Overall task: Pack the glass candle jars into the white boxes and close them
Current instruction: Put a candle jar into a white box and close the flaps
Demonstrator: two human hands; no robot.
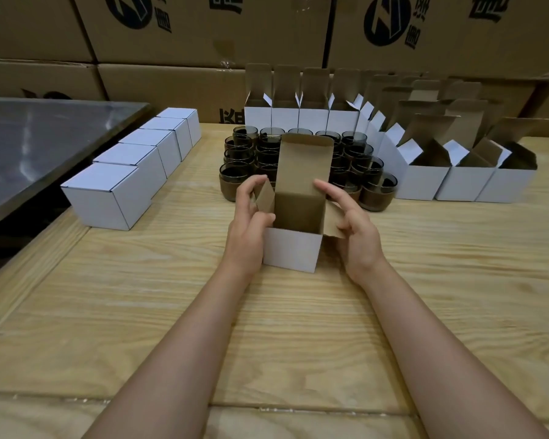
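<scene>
Mid-surface [171,296]: open box [290,253] stands upright, lid flap up, no jar showing inside | left grip [251,213] pinches its left flap, right grip [352,226] its right | jars [376,191] cluster just beyond, toward far edge, seemingly equally near either grip.

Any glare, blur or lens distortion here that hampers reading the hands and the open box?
Head view: wide-angle bending bows the stacked cartons at the back; head view, soft glare streaks the steel top; light is even and shadows are faint; the left hand, right hand and open box read fairly sharp, while the jars are dark and soft.
</scene>
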